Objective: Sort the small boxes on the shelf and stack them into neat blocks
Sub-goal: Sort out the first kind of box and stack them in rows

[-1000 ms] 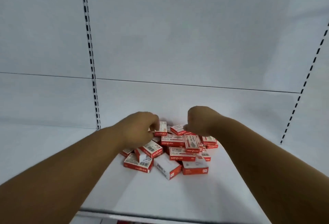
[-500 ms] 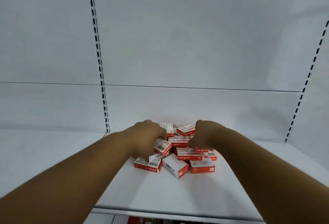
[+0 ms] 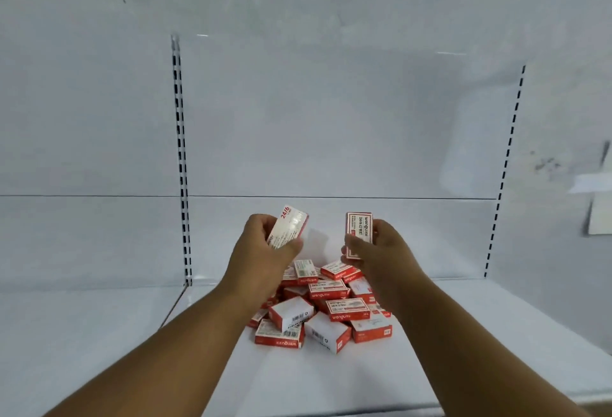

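Pile of small boxes (image 3: 326, 312) sits jumbled on shelf (image 3: 331, 380), between your forearms. Likely light, stiff card, smooth faces; pinch across long edges. Above pile: left hand (image 3: 265, 247) fingers clamped on one box (image 3: 288, 226); right hand (image 3: 377, 247) pinching another box (image 3: 358, 232), upright.

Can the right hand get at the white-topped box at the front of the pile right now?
Probably not yet: the right hand already holds a box. The white-topped box itself lies exposed at the pile's front edge, nothing over it.
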Demonstrator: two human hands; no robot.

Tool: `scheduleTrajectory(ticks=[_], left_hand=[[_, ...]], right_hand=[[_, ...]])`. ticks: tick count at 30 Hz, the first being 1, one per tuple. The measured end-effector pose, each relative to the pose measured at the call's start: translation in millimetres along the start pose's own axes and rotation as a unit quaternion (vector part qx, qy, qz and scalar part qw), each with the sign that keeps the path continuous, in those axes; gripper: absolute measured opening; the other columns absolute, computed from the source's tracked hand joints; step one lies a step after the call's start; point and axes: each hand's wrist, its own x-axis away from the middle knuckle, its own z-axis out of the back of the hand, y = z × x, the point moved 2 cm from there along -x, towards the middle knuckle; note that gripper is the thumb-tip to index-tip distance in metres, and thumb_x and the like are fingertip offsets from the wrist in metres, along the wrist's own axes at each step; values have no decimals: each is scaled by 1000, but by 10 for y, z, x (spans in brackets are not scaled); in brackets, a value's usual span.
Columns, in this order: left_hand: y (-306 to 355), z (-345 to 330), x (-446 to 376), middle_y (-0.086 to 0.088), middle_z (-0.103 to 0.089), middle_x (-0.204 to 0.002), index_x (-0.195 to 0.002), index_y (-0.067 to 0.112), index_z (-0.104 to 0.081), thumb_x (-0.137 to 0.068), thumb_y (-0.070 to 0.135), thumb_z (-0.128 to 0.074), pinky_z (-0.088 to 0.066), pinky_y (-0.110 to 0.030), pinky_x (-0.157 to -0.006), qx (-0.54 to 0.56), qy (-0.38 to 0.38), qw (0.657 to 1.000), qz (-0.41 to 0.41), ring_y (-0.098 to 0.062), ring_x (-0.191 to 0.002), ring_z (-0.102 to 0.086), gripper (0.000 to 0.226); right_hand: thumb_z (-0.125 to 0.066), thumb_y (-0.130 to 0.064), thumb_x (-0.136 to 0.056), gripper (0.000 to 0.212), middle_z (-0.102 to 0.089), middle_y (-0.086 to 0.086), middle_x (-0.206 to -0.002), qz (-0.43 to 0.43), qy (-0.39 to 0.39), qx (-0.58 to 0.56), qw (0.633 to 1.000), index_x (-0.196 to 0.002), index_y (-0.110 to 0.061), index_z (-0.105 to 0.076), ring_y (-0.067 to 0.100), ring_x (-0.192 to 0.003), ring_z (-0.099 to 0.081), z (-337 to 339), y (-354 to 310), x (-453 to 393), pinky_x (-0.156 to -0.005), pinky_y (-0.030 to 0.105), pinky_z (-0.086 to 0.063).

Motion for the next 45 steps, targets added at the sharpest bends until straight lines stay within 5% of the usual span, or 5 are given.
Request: scheduleTrajectory(ticks=[8,13,21,35,45], left_hand=[[205,-119,211,4,-68,-99,-118,31,-54,-92,34,-62,-48,-14,-46,134,6,989,57,-15,-84,-65,26],[306,-468,285,-3,-76,-80,-98,26,-63,-99,39,-47,-55,-30,-62,360,-28,908,212,-17,-75,-74,21],[471,-1340,289,-3,-76,-85,-98,24,-62,-103,38,-38,-50,-32,-65,334,-88,919,190,-17,-77,-70,27],[341,-3467,-9,-1,-73,-75,-85,17,-69,-83,12,-70,-56,-29,-63,-45,-197,964,171,-12,-60,-69,5],[52,-4112,-270,-11,-73,-88,-91,7,-71,-78,21,-68,-55,-32,-74,-291,-198,922,164,-26,-83,-70,20]], right_hand=[[-54,2,-92,29,-66,10,-110,-22,-23,-88,996,-116,-13,-59,28,-97,-69,103,-183,226,-85,38,-59],[-53,6,-92,36,-66,13,-110,-12,6,-66,998,-125,-6,-57,30,-98,-68,480,-215,275,-94,46,-54],[-48,14,-88,36,-66,17,-101,31,45,-69,996,-118,-6,-58,33,-93,-69,1244,-134,203,-83,41,-56],[-51,-3,-77,24,-72,15,-78,-138,116,244,953,-93,-2,-70,23,-56,-58,3089,756,-951,-53,29,-46],[-55,-13,-80,17,-68,5,-91,-122,6,479,870,-93,-12,-66,25,-83,-63,3342,1351,-1561,-64,27,-47]])
